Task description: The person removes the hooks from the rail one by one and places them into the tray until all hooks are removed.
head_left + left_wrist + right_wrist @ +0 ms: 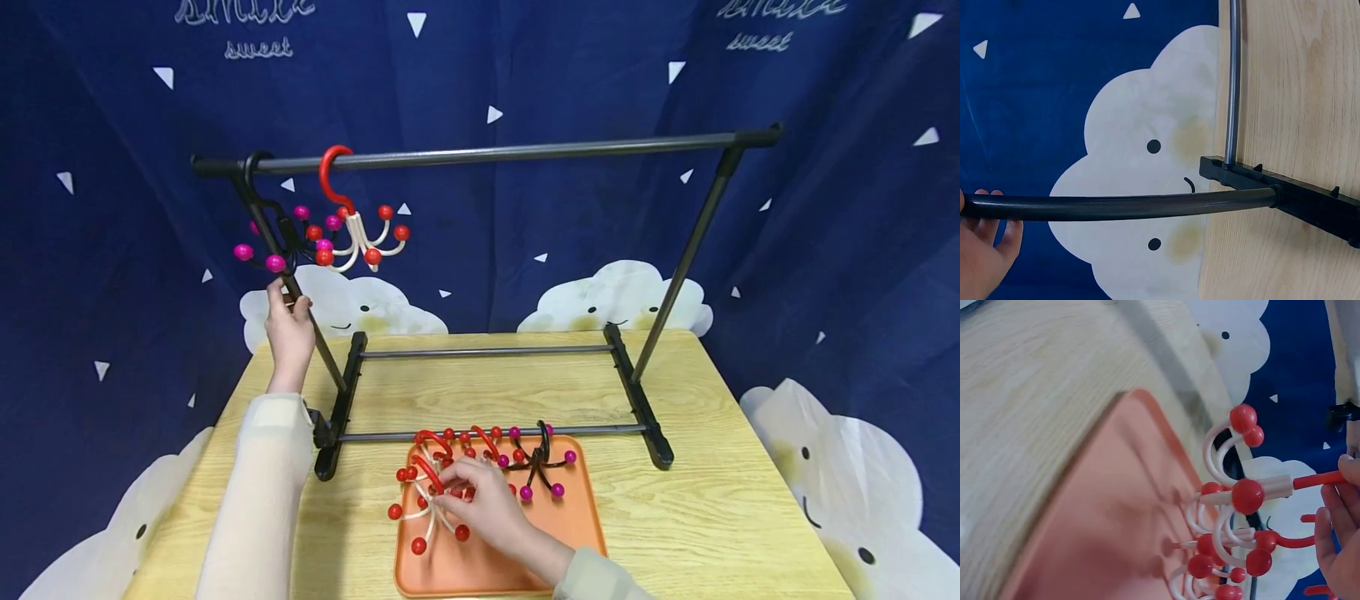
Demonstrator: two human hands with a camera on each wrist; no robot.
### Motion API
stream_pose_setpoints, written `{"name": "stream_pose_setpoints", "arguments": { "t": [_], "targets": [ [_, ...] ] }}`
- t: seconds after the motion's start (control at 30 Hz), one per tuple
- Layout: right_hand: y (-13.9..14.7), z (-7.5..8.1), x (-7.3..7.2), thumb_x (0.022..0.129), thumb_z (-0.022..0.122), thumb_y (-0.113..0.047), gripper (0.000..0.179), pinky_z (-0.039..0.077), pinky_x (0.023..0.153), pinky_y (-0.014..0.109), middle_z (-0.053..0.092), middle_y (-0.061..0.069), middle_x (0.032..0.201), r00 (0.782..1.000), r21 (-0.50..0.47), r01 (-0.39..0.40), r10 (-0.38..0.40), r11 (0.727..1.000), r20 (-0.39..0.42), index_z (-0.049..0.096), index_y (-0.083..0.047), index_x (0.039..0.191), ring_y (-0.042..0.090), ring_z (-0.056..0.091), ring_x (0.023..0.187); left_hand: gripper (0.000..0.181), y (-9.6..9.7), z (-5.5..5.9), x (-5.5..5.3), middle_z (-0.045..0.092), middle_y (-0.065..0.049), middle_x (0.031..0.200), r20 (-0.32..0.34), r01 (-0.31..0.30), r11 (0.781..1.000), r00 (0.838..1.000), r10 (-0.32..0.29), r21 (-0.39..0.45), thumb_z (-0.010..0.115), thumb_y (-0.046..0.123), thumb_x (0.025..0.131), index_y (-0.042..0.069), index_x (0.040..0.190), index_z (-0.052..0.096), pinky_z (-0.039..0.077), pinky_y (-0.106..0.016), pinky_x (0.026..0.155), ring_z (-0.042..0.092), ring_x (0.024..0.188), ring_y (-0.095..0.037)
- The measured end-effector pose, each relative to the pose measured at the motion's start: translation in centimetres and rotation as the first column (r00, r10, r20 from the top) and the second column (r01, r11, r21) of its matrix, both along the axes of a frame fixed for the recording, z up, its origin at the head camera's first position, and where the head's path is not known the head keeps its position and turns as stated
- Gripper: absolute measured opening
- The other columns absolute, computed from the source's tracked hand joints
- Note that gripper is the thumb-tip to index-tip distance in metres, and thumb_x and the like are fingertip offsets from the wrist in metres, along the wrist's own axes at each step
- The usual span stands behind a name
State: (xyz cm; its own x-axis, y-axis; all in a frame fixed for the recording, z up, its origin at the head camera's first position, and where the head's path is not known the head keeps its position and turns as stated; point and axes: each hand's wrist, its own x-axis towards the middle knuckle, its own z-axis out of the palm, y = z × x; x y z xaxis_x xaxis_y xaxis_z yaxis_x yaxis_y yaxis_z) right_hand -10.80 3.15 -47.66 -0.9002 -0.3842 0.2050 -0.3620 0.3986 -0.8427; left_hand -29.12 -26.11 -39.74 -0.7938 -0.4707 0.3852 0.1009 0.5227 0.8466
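Note:
My left hand grips the left upright of a black clothes rack, its fingers behind the pole. With the fingertips of my right hand I pinch the red hook of a white multi-arm hanger with red ball tips, held over the orange tray. Other red-tipped hangers lie close beneath it, partly hidden by the hand. A black hanger with pink balls rests in the tray's right part. On the rack's bar hang a red-hooked white hanger and a black one, at the left end.
The rack's top bar spans above the wooden table. Its black feet stand on the table, joined by two low crossbars. A blue curtain with white clouds hangs behind.

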Motion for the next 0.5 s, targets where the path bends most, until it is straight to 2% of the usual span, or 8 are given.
{"name": "stream_pose_setpoints", "arguments": {
  "t": [0.1,0.23,0.4,0.5],
  "targets": [
    [0.0,-0.7,0.1,0.077,0.071,-0.018,0.014,0.041,0.092,0.041,0.062,-0.013,0.089,1.000,-0.001,-0.012,0.012,1.000,0.008,0.066,-0.020,0.089,0.004,0.059,0.078,0.034,0.1,0.0,0.1,0.058,-0.018,0.105,0.015,0.003,1.000,1.000,-0.003,0.002,0.041,0.016,0.097,0.018,0.130,0.035,0.043,-0.043,0.083,0.055,0.097,-0.033],
    [-0.1,-1.8,0.5,0.078,0.071,-0.016,0.013,0.050,0.070,0.028,0.062,-0.009,0.089,0.999,-0.026,-0.044,0.045,0.999,0.027,0.066,-0.016,0.089,0.006,0.058,0.078,0.033,0.1,0.0,0.1,0.057,-0.018,0.105,0.030,0.006,1.000,1.000,-0.006,-0.001,0.040,0.017,0.097,0.019,0.130,0.034,0.043,-0.043,0.084,0.055,0.097,-0.032],
    [-0.2,-3.0,0.8,0.076,0.072,-0.013,0.012,0.049,0.065,0.023,0.061,-0.006,0.083,0.999,-0.020,-0.043,0.043,0.999,-0.006,0.066,-0.015,0.086,0.011,0.057,0.073,0.034,0.1,-0.1,0.0,0.058,-0.017,0.103,0.020,0.006,1.000,1.000,-0.006,0.004,0.041,0.015,0.097,0.019,0.129,0.035,0.043,-0.042,0.083,0.055,0.096,-0.031],
    [-0.1,-3.6,0.9,0.075,0.072,-0.011,0.013,0.049,0.067,0.022,0.061,-0.007,0.084,0.999,-0.013,-0.046,0.046,0.999,0.016,0.066,-0.016,0.085,0.013,0.058,0.075,0.033,0.0,-0.1,0.0,0.058,-0.018,0.102,0.009,0.003,1.000,1.000,-0.003,0.005,0.042,0.015,0.096,0.018,0.129,0.036,0.042,-0.042,0.083,0.054,0.095,-0.032]
  ]
}}
